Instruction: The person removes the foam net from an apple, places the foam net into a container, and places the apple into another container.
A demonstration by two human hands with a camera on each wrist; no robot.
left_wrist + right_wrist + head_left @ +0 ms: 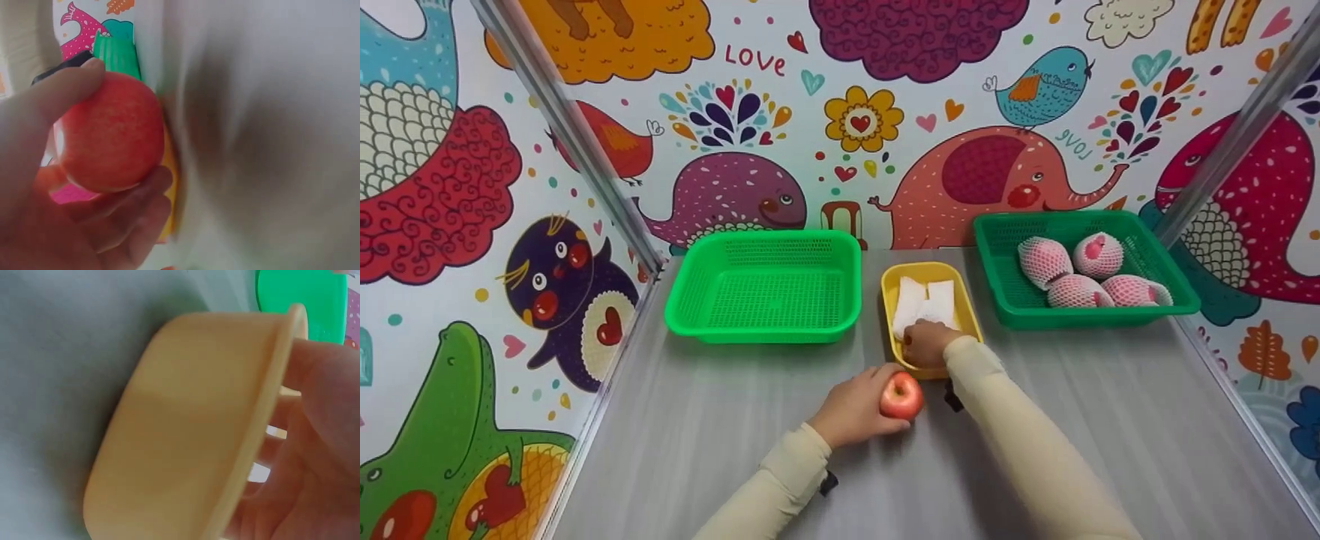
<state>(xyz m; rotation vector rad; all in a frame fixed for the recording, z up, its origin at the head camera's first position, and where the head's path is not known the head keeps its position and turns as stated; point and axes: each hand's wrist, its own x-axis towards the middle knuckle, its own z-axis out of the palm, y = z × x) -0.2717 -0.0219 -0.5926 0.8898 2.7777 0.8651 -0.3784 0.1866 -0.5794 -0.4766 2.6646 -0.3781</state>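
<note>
A red apple (901, 395) is held in my left hand (861, 409) above the table, thumb on one side and fingers on the other. In the left wrist view the apple (112, 132) fills the grasp. My right hand (930, 343) reaches down into a small yellow basin (891, 300) and touches the white foam nets (911, 300) lying there. In the right wrist view the basin's wall (185, 416) hides my right fingertips, so whether they pinch a net does not show.
Left of the yellow basin stands a bright green basket (765, 334) with nothing in it. A darker green basket (997, 281) on the right holds several fruits in pink-and-white foam nets (1099, 255). Patterned walls (840, 195) enclose the grey table (720, 420) at the back and sides.
</note>
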